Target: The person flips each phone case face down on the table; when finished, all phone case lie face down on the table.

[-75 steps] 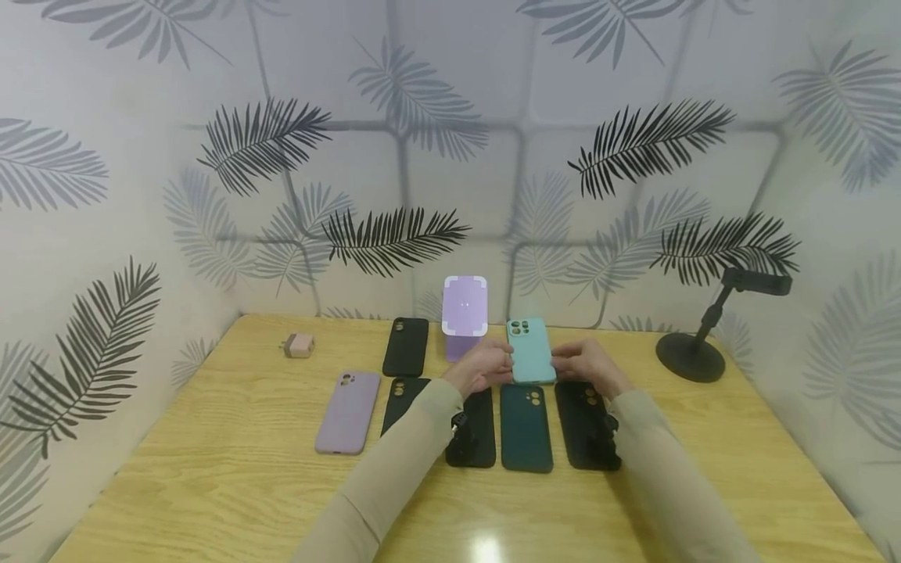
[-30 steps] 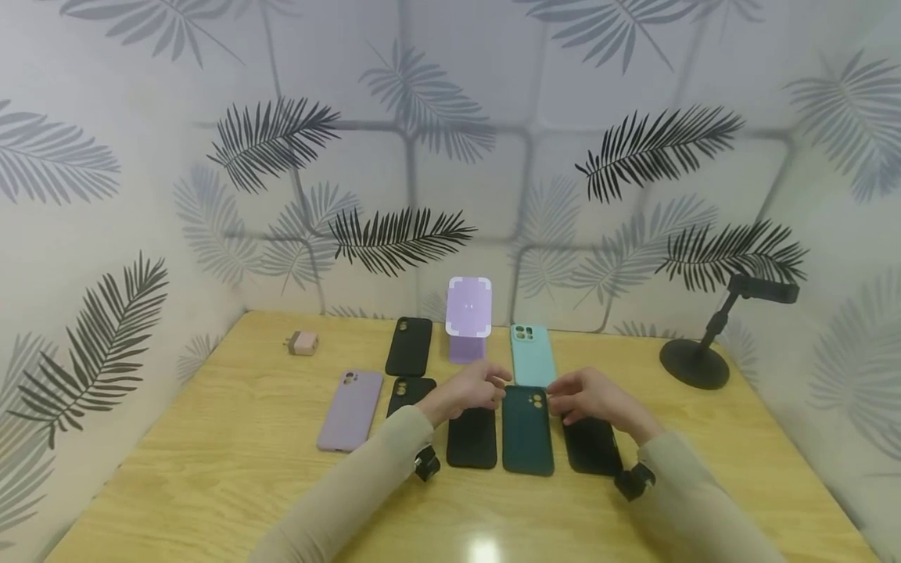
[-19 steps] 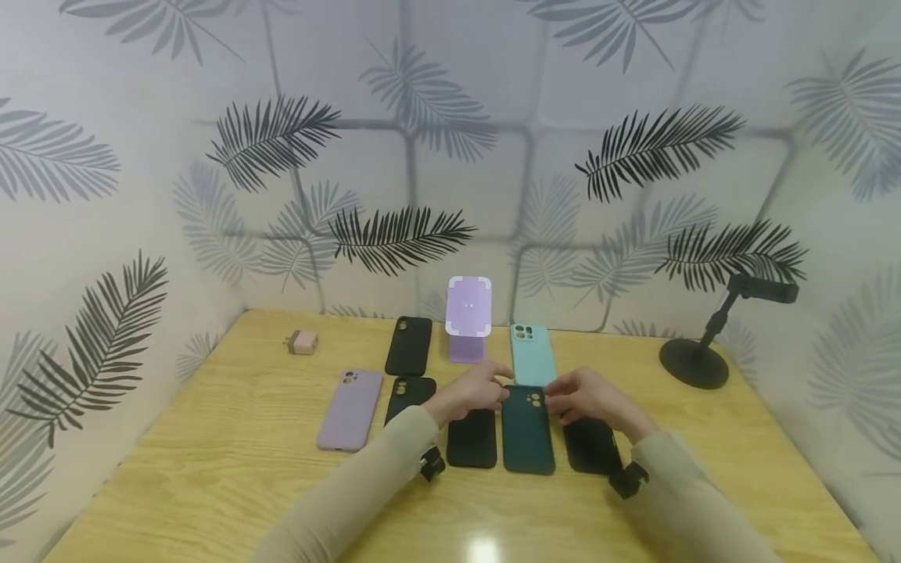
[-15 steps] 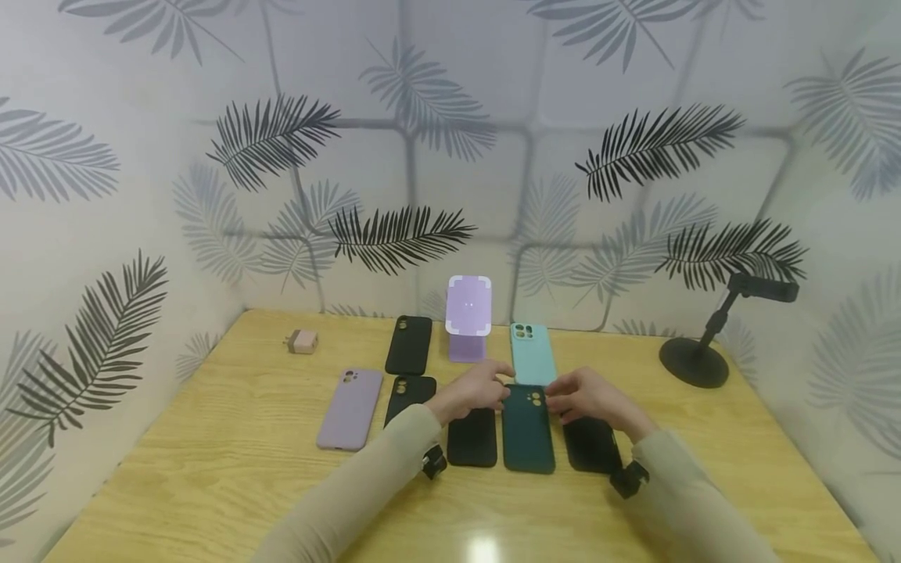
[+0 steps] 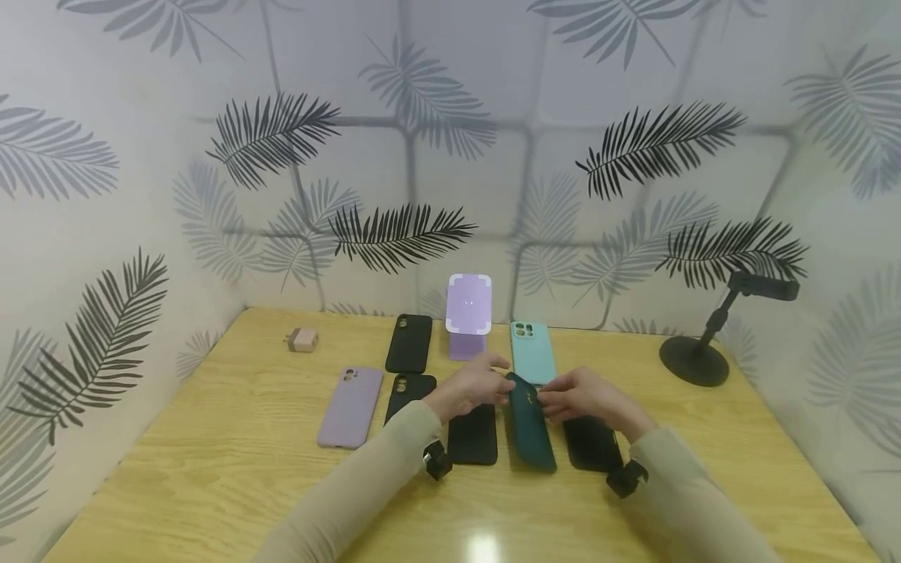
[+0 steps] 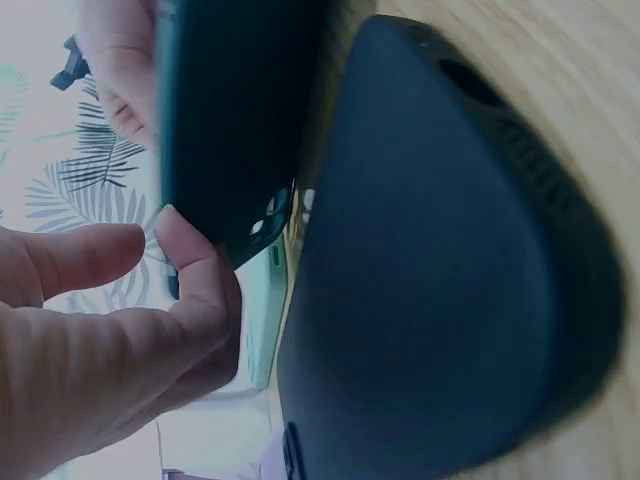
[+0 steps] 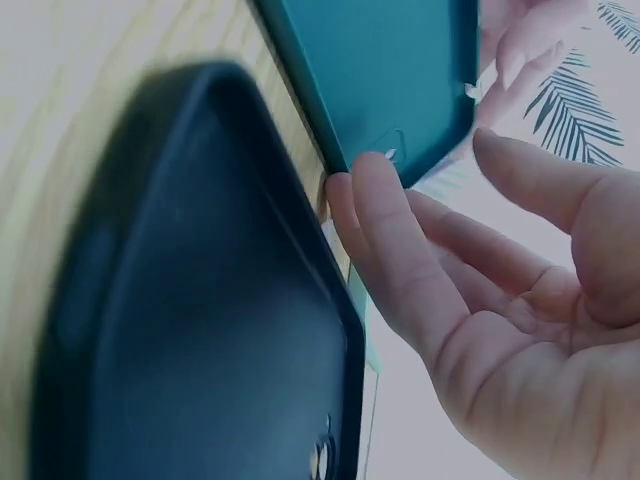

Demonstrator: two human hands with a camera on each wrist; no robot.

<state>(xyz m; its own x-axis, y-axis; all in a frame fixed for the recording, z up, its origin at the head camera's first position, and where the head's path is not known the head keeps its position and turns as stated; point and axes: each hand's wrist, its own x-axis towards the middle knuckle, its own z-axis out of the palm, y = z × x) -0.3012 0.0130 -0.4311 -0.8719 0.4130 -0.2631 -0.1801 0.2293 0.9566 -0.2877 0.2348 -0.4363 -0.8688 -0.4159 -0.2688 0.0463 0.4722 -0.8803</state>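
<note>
A dark green phone case (image 5: 531,430) tilts up from the table between both hands, its left long edge raised and its lower end near the wood. My left hand (image 5: 470,389) holds that raised edge near the camera-hole end; in the left wrist view its fingers (image 6: 205,290) curl at the edge, thumb apart. At the opposite edge, my right hand (image 5: 590,397) touches the case with extended fingers (image 7: 385,215), its thumb standing away. Black cases lie close by, one (image 5: 473,438) under the left hand and another (image 5: 591,446) below the right. A mint case (image 5: 533,356) lies just behind.
A purple stand (image 5: 468,305) stands at the back, beside a black case (image 5: 409,344). Farther left lie a lilac case (image 5: 350,408), another black case (image 5: 410,391) and a pink plug charger (image 5: 304,339). A black stand (image 5: 695,360) occupies the back right, near the wall.
Both hands first released the mint case at the back and came toward the dark green case. That case, flat half a second ago, now has its left edge lifted.
</note>
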